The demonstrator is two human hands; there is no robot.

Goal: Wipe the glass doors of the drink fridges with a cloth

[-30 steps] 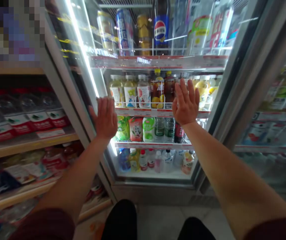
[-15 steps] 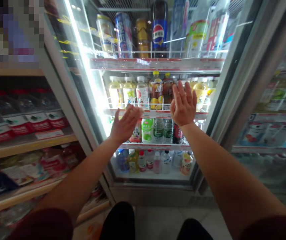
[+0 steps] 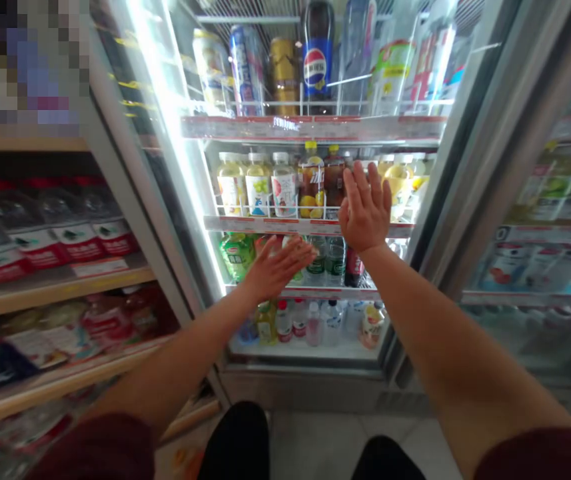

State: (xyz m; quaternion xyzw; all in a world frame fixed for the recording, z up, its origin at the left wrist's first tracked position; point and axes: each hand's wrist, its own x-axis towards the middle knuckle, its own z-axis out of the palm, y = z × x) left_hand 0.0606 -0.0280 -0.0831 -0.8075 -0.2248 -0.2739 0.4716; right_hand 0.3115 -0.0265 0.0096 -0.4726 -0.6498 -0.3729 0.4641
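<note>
A glass-fronted drinks cooler [image 3: 445, 143] stands lit by a bright vertical light strip [image 3: 165, 113]. Wooden shelves [image 3: 60, 287] of packaged goods run along the left. The floor [image 3: 315, 440] is pale tile.

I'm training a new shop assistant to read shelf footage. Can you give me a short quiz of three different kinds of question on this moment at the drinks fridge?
1. True or false: the right hand is raised, open and flat, at the level of the shelf of yellow-capped juice bottles.
2. Which does the left hand reach towards? A) the blue-labelled dark cola bottle on the top shelf B) the green and red-labelled drink bottles on the third shelf C) the red-labelled water bottles on the wooden shelf
3. Fill in: neither hand holds a ____.

Key: 1 true; 2 B; 3 bottle.
</note>
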